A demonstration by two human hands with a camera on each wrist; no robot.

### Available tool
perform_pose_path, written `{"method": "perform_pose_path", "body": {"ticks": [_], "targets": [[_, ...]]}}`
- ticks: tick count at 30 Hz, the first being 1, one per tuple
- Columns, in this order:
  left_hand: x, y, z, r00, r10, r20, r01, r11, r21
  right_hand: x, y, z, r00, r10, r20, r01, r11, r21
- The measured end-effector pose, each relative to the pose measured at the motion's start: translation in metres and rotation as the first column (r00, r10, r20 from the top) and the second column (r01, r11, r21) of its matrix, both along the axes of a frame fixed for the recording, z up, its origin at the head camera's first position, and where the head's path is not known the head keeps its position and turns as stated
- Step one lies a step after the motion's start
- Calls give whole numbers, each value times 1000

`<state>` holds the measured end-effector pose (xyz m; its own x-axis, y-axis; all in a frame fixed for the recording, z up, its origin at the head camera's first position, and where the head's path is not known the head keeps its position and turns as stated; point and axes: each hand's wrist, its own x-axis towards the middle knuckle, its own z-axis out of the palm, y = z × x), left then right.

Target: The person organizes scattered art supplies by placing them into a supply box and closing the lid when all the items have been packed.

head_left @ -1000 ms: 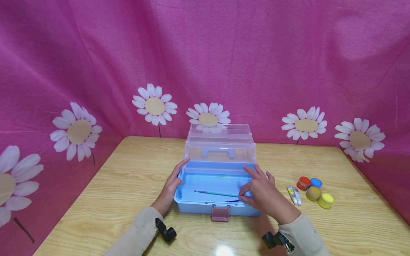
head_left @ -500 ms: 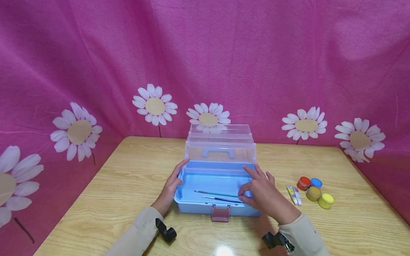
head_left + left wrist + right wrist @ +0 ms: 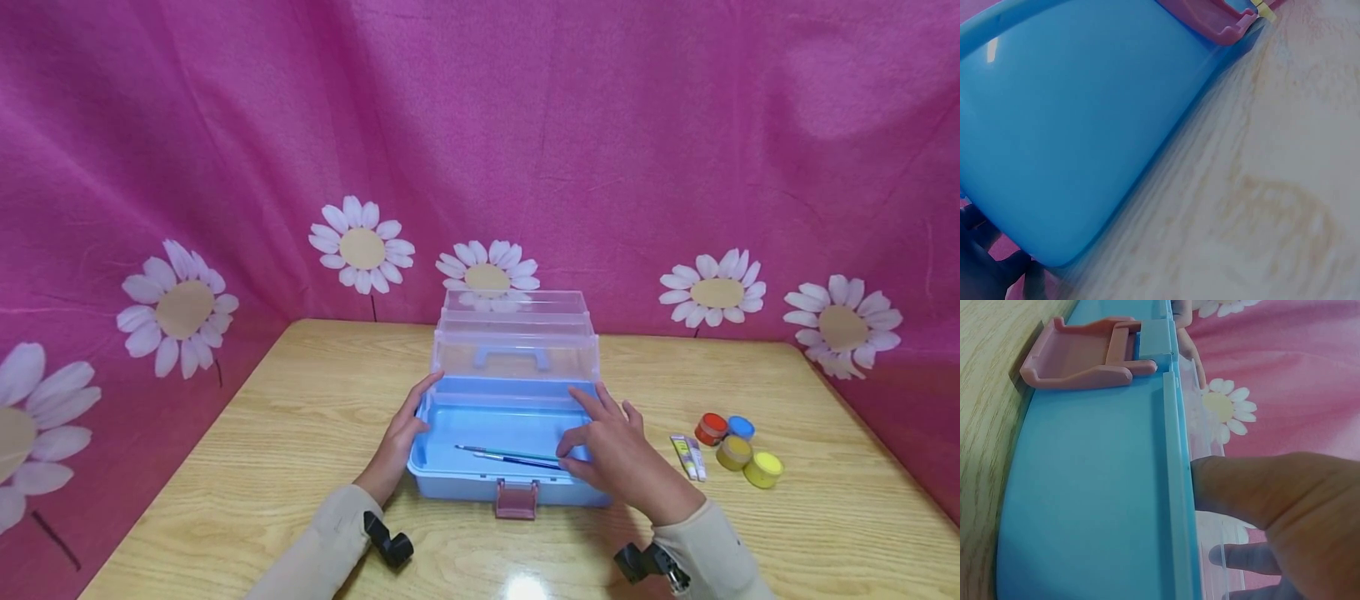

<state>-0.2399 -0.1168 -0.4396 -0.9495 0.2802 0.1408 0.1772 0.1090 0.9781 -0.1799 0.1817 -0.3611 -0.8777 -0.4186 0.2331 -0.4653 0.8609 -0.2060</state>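
A light-blue plastic box (image 3: 480,487) stands with its clear pinkish lid (image 3: 517,329) swung back. Inside lie a teal-handled paintbrush (image 3: 502,452) and a dark-blue-handled paintbrush (image 3: 525,462), close together near the front wall. My left hand (image 3: 393,450) rests against the box's left side, thumb at the rim and index finger stretched toward the back corner. Over the right end of the box is my right hand (image 3: 615,446), thumb and index finger close together beside the brushes' handle ends, which they partly cover. In the right wrist view, its thumb (image 3: 1235,487) reaches past the front rim.
At the right on the wooden table (image 3: 300,408) are two small paint tubes (image 3: 687,458). Beside them sit several paint pots, including a red one (image 3: 711,429) and a yellow one (image 3: 764,471). A pink latch (image 3: 516,500) hangs at the box's front. Pink flowered cloth (image 3: 600,167) surrounds the table.
The dark-blue brush, at first mostly hidden behind the front rim, has come into view and shifted back against the teal brush. Both hands have stayed in place.
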Motion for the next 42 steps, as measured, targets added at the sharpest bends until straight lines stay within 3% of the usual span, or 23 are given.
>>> {"method": "perform_pose_path", "body": {"ticks": [12,21,28,42], "targets": [[-1,0,0,1000,-11,-17,11,1000,4,-1,3,0,1000,14,12,-13,1000,-17],[-2,1,-1,1000,-11,-20,11,1000,2,-2,12,6,993,21,117,-10,996,-87],[-3,1,0,1000,-15,-17,15,1000,6,-1,19,12,993,40,109,-25,990,-138],[-2,-2,-3,1000,-17,-16,17,1000,12,-4,28,17,989,11,150,11,989,-147]]}}
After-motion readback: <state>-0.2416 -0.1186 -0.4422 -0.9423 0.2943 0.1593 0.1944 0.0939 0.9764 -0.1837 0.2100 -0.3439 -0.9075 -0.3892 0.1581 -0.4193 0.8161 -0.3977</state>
